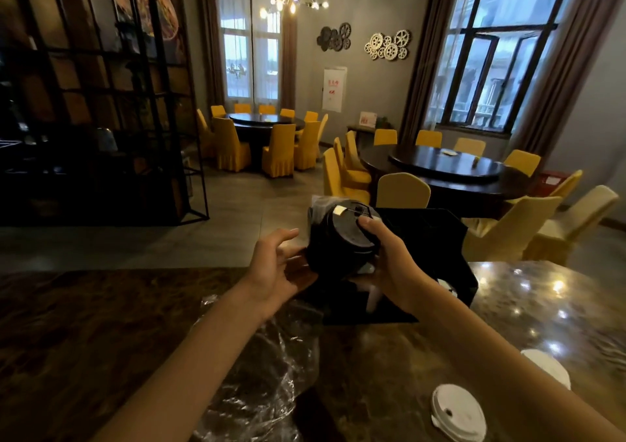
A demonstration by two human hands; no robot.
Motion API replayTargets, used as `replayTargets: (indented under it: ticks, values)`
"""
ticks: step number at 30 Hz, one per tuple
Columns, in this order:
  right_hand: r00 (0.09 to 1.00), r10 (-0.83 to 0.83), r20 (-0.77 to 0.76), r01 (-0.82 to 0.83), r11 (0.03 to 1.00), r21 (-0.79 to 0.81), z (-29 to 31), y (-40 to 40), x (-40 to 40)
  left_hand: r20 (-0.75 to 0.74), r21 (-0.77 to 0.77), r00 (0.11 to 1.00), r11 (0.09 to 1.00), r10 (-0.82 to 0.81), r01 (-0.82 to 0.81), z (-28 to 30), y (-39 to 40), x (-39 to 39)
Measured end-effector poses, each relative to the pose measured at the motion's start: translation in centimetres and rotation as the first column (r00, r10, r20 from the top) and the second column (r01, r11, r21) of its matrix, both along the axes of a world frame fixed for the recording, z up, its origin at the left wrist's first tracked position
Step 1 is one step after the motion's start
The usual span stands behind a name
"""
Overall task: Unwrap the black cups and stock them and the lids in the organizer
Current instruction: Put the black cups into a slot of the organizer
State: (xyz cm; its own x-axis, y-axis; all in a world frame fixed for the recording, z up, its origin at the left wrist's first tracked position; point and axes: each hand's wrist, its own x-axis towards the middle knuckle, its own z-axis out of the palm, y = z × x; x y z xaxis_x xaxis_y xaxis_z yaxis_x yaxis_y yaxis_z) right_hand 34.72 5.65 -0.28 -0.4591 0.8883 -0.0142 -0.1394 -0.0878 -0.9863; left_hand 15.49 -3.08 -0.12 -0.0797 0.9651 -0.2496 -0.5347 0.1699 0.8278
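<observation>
A stack of black lids [342, 241] in clear wrap is held above the counter, in front of the black organizer [437, 238]. My right hand [389, 258] grips the stack from the right, thumb on its top face. My left hand [274, 265] cups the stack's left underside with fingers loosely spread. Two white lids [459, 413] [548, 367] lie flat on the counter at the lower right. A white item [372, 297] shows in the organizer's lower front slot. No black cups are plainly visible.
Crumpled clear plastic wrap [267, 367] lies on the dark marble counter [84, 323] below my left forearm. Beyond the counter are round dark tables [447, 167] with yellow chairs [403, 190] and a tall dark shelf [95, 102] at the left.
</observation>
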Motion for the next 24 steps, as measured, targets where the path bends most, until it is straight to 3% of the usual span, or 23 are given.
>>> replayTargets:
  ticks: [8, 17, 24]
  values:
    - [0.996, 0.069, 0.05, -0.069, 0.998, -0.009, 0.6, 6.5, 2.7, 0.342, -0.115, 0.927, 0.986, 0.15, -0.117, -1.8, 5.0, 4.5]
    - [0.977, 0.124, 0.175, -0.12, 0.992, -0.033, -2.7, 9.7, 1.3, 0.442, -0.196, 0.834, 0.943, 0.33, -0.269, -8.0, 6.6, 6.5]
    - [0.964, 0.187, 0.189, -0.176, 0.982, -0.073, -5.0, 11.8, 0.6, 0.53, -0.218, 0.761, 0.927, 0.374, -0.304, -11.4, 6.6, 7.0]
